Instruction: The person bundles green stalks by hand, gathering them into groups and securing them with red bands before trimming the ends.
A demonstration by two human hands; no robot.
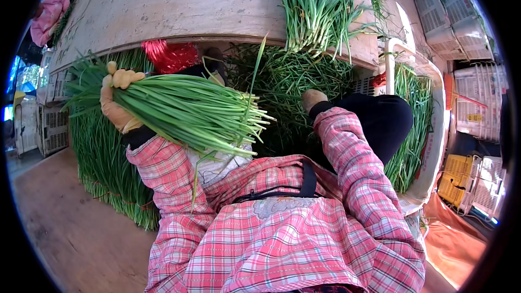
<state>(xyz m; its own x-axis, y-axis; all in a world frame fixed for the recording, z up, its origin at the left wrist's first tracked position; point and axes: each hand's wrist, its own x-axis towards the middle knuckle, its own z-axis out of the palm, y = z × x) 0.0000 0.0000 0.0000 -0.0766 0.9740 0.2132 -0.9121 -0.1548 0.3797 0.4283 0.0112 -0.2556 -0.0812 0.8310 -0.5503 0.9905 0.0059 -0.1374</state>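
My left hand [120, 84], in a tan glove, is closed around the leafy end of a thick bunch of green chives [190, 109]. The bunch lies across my front, its pale cut ends pointing right and a few loose leaves sticking out. My right hand [313, 99] is beside my right knee, over a heap of loose green leaves [296, 73] below the table edge. Its fingers are hidden from view, so whether it holds anything does not show.
On the wooden table [179, 2] ahead lies another chive bunch [320, 8]. Red ties [170, 56] hang at its near edge. Stacked chives [106, 152] stand left; a white basket [434, 125] with more chives is right. Crates [477, 100] line the far right. A person in pink [50, 17] is far left.
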